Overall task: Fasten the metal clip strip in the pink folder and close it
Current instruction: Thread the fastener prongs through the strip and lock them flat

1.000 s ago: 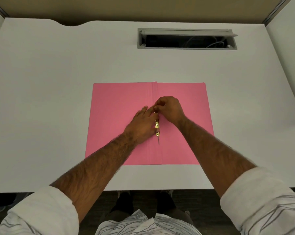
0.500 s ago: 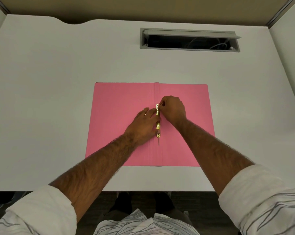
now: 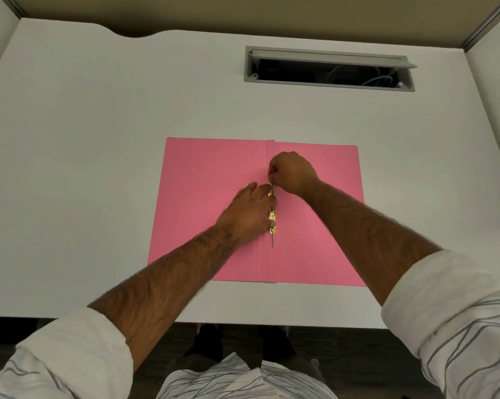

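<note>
The pink folder (image 3: 208, 180) lies open and flat on the white desk, its spine running away from me down the middle. A brass clip strip (image 3: 271, 214) sits along the spine, with a thin prong sticking out toward me below it. My left hand (image 3: 247, 214) rests flat on the left leaf, fingers and thumb pressing against the strip's left side. My right hand (image 3: 292, 172) pinches the far end of the strip with its fingertips; that end is hidden under the fingers.
A grey cable hatch (image 3: 329, 67) stands open at the back right of the white desk (image 3: 84, 139), with wires inside. Partition walls rise at the left, right and back. The desk's front edge runs just below the folder.
My right hand has shifted a little farther up the spine at the strip's far end. My left hand stays pressed beside the strip. The folder has not moved.
</note>
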### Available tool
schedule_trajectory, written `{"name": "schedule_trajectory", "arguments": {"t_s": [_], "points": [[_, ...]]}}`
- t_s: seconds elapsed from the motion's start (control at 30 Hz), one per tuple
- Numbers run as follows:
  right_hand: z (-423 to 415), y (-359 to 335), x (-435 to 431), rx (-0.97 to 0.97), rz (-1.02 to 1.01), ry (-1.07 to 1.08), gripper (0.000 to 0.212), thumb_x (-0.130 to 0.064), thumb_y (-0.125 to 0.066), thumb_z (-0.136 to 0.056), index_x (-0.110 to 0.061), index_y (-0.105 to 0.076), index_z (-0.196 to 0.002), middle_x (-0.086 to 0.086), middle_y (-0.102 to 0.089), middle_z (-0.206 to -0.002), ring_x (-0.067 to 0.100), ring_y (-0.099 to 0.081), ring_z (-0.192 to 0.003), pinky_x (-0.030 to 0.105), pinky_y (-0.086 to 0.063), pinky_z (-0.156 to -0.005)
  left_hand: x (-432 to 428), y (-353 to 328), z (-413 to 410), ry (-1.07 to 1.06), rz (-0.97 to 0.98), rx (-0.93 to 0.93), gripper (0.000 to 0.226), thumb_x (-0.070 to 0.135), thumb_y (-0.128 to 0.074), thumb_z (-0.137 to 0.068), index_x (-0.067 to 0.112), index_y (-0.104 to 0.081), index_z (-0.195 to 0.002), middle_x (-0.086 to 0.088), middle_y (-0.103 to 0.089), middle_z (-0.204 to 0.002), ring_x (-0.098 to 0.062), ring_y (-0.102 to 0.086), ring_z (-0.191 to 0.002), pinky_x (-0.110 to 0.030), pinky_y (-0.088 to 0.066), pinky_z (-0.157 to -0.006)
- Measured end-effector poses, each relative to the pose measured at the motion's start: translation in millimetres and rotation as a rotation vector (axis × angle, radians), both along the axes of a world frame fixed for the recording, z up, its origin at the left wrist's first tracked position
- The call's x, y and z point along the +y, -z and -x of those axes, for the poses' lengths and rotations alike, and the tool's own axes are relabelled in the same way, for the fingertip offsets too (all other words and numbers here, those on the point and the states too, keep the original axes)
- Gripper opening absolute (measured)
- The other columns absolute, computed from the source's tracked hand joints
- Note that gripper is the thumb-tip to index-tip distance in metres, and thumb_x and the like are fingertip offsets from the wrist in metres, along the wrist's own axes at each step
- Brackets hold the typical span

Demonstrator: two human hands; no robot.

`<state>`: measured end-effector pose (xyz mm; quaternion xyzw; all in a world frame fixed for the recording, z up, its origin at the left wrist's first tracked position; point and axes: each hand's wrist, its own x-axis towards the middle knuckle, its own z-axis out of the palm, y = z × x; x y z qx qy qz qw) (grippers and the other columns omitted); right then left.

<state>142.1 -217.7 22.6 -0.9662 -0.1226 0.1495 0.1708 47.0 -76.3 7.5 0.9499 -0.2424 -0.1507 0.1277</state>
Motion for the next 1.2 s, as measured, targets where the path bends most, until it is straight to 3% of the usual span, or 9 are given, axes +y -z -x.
{"name": "schedule_trajectory", "arguments": {"t_s": [0.13, 0.23, 0.4, 0.73, 0.87, 0.97, 1.03, 1.13, 1.2], "points": [[-8, 1, -2, 0.171, -0.216, 0.215, 0.006, -0.002, -0.072, -0.082, 0.002, -0.075, -0.086, 0.016, -0.075, -0.091, 0.019, -0.066, -0.078, 0.032, -0.055, -0.074, 1, 0, -1, -0.002, 0.017, -0.003, 0.052, 0.037, -0.063, -0.089, 0.016, -0.052, -0.135, -0.010, -0.039, -0.153, -0.036, -0.034, -0.142, -0.047, -0.027, -0.119], [-6, 2, -1, 0.225, -0.358, 0.356, 0.010, 0.002, -0.072, -0.081, 0.008, -0.072, -0.088, 0.021, -0.074, -0.093, 0.028, -0.071, -0.087, 0.043, -0.058, -0.086, 1, 1, -1, -0.001, 0.024, -0.003, 0.052, 0.037, -0.062, -0.090, 0.016, -0.051, -0.136, -0.011, -0.037, -0.155, -0.035, -0.032, -0.144, -0.048, -0.024, -0.121], [-3, 4, 2, 0.217, -0.367, 0.465, 0.023, -0.008, -0.079, -0.079, 0.007, -0.070, -0.094, 0.021, -0.072, -0.096, 0.033, -0.069, -0.092, 0.045, -0.057, -0.086, 2, 1, 1, -0.020, 0.065, -0.014, 0.052, 0.035, -0.066, -0.088, 0.015, -0.054, -0.134, -0.012, -0.041, -0.152, -0.033, -0.036, -0.142, -0.047, -0.023, -0.122], [8, 14, -7, 0.161, -0.519, 0.653, 0.018, -0.011, -0.076, -0.083, 0.004, -0.069, -0.089, 0.018, -0.071, -0.074, 0.023, -0.060, -0.051, 0.039, -0.058, -0.059, 1, -3, 3, -0.043, 0.116, -0.014, 0.051, 0.032, -0.069, -0.086, 0.014, -0.057, -0.133, -0.012, -0.045, -0.149, -0.030, -0.038, -0.140, -0.044, -0.020, -0.124], [28, 16, -9, 0.143, -0.583, 0.655, 0.032, -0.009, -0.076, -0.081, -0.010, -0.062, -0.111, 0.012, -0.071, -0.088, 0.020, -0.065, -0.060, 0.034, -0.058, -0.056, 2, -4, 3, -0.043, 0.116, -0.015, 0.050, 0.031, -0.068, -0.088, 0.014, -0.057, -0.133, -0.012, -0.043, -0.151, -0.029, -0.034, -0.143, -0.043, -0.016, -0.126], [58, 18, -8, 0.030, -0.468, 0.562, 0.029, -0.009, -0.066, -0.087, -0.012, -0.065, -0.115, 0.009, -0.072, -0.096, 0.020, -0.067, -0.078, 0.035, -0.057, -0.074, 0, -5, 4, -0.040, 0.124, -0.032, 0.049, 0.028, -0.068, -0.088, 0.010, -0.058, -0.133, -0.015, -0.044, -0.151, -0.031, -0.036, -0.143, -0.043, -0.017, -0.125], [90, 19, -5, -0.048, -0.396, 0.512, 0.027, -0.009, -0.057, -0.089, -0.013, -0.067, -0.113, 0.009, -0.069, -0.101, 0.022, -0.064, -0.087, 0.032, -0.051, -0.077, 0, -4, 4, -0.029, 0.123, -0.044, 0.048, 0.024, -0.064, -0.090, 0.007, -0.056, -0.134, -0.018, -0.044, -0.151, -0.032, -0.036, -0.143, -0.043, -0.018, -0.124], [138, 20, 4, -0.191, -0.301, 0.371, 0.028, -0.013, -0.054, -0.093, -0.010, -0.064, -0.118, 0.013, -0.066, -0.104, 0.030, -0.058, -0.095, 0.042, -0.049, -0.080, 2, -3, 2, -0.029, 0.111, -0.021, 0.046, 0.016, -0.055, -0.094, 0.008, -0.052, -0.139, -0.017, -0.038, -0.156, -0.030, -0.032, -0.147, -0.042, -0.015, -0.125], [160, 23, 9, -0.235, -0.232, 0.299, 0.038, -0.021, -0.057, -0.094, -0.011, -0.057, -0.130, 0.014, -0.064, -0.117, 0.032, -0.056, -0.107, 0.045, -0.046, -0.089, 5, -3, 2, -0.044, 0.139, -0.001, 0.044, 0.011, -0.051, -0.095, 0.008, -0.053, -0.139, -0.015, -0.039, -0.156, -0.030, -0.033, -0.146, -0.040, -0.014, -0.125]]}}
